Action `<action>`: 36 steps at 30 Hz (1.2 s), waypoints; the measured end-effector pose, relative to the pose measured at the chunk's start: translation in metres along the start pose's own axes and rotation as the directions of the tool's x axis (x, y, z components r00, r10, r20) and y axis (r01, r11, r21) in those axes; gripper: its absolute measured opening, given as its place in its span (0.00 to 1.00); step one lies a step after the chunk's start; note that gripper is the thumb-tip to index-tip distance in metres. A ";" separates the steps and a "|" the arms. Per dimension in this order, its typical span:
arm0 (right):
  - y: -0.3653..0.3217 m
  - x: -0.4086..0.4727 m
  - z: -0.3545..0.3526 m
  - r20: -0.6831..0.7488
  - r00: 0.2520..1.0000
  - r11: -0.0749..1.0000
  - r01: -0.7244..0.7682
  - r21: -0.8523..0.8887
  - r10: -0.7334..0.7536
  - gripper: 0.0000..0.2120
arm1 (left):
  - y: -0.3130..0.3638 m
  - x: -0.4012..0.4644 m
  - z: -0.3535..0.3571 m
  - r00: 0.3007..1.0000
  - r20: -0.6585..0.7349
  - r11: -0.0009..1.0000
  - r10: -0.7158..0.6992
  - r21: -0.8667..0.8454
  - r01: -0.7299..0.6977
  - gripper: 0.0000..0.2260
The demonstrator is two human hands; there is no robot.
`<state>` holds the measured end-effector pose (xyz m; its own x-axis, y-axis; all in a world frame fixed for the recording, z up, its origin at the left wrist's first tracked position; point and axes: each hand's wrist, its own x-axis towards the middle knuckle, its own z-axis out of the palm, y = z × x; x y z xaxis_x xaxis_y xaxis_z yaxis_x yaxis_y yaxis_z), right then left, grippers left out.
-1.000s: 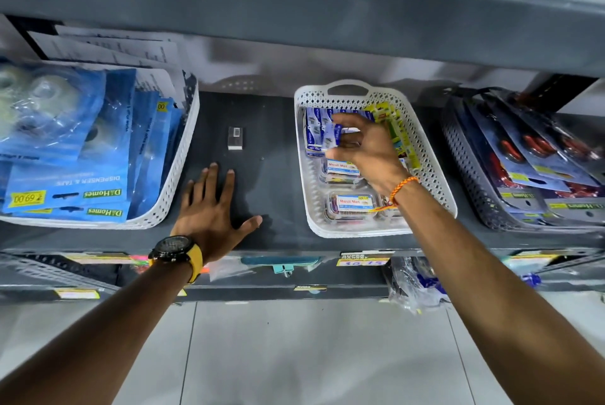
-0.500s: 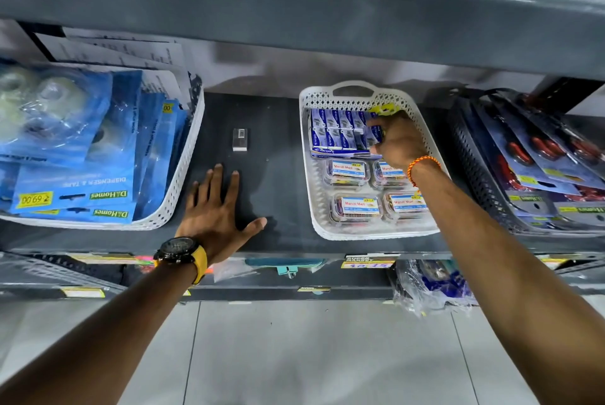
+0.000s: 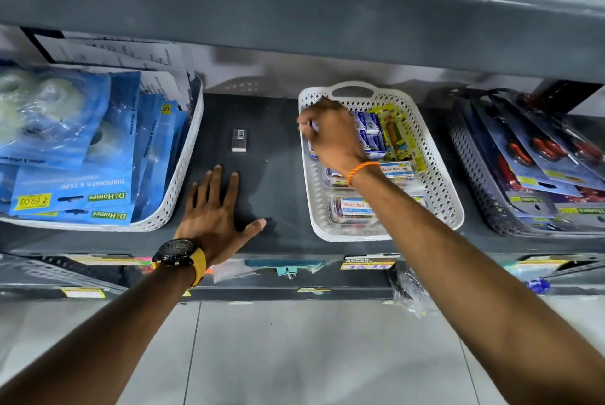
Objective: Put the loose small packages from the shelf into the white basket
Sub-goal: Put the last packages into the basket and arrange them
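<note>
Low in the frame, pale floor tiles (image 3: 294, 355). Just above, left hand (image 3: 216, 218) spread flat and empty on the dark shelf (image 3: 278, 175), likely for balance. Beyond its fingertips, one small package (image 3: 239, 140) lying loose, left of centre. Right of centre, right hand (image 3: 330, 136) curled over the white basket (image 3: 438, 182), fingers bunched at its left rim; whether gripping anything, cannot tell. Upper frame: grey shelf beam.

White perforated basket (image 3: 438, 182) (blue packets (image 3: 370, 134) inside)
</note>
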<state>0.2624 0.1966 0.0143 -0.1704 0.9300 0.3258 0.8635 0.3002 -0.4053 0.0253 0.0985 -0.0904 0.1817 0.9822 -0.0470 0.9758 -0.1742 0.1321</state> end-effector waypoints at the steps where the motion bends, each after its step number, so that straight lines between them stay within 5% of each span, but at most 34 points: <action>1: -0.013 0.005 0.008 0.059 0.996 0.998 0.064 -0.029 -0.063 0.05 | 0.001 0.000 0.000 1.000 -0.008 1.000 0.000 -0.002 0.000 0.50; 6: -0.059 0.035 0.055 0.335 0.935 0.956 0.200 -0.217 -0.119 0.13 | 0.002 0.000 -0.001 1.000 0.003 1.000 -0.008 0.010 0.008 0.49; 12: -0.074 0.043 0.089 0.495 0.859 0.958 0.239 -0.159 -0.132 0.20 | 0.001 0.000 -0.003 1.000 0.005 1.000 0.006 0.003 -0.006 0.49; 17: -0.071 0.036 0.086 0.435 0.892 0.952 0.228 -0.204 -0.120 0.15 | 0.001 0.001 -0.001 1.000 0.013 1.000 -0.006 0.017 0.006 0.50; 21: -0.066 0.033 0.078 0.429 0.899 0.981 0.153 -0.116 -0.089 0.21 | 0.000 0.000 -0.001 1.000 0.019 1.000 -0.008 0.018 0.008 0.49; 25: -0.044 0.029 0.061 0.246 0.968 0.969 -0.114 0.217 0.059 0.30 | 0.000 0.001 -0.002 1.000 0.021 1.000 -0.015 -0.004 0.015 0.50; 28: -0.010 0.013 0.038 0.115 0.985 0.791 -0.171 0.587 0.128 0.32 | 0.000 0.001 0.000 1.000 0.023 1.000 -0.013 -0.003 0.013 0.50; 30: 0.019 -0.005 0.016 0.083 0.981 0.703 -0.182 0.688 0.173 0.31 | -0.001 0.001 0.001 1.000 0.023 1.000 -0.012 0.012 0.012 0.51; 36: 0.092 -0.045 -0.037 0.191 0.934 0.741 -0.357 0.569 0.302 0.33 | -0.003 0.002 0.002 1.000 0.031 0.999 0.001 0.035 -0.002 0.53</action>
<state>0.3672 0.1745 -0.0058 0.0111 0.9998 0.0182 0.4310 0.0117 -0.9023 0.0232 0.1007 -0.0926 0.1861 0.9795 -0.0772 0.9791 -0.1784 0.0973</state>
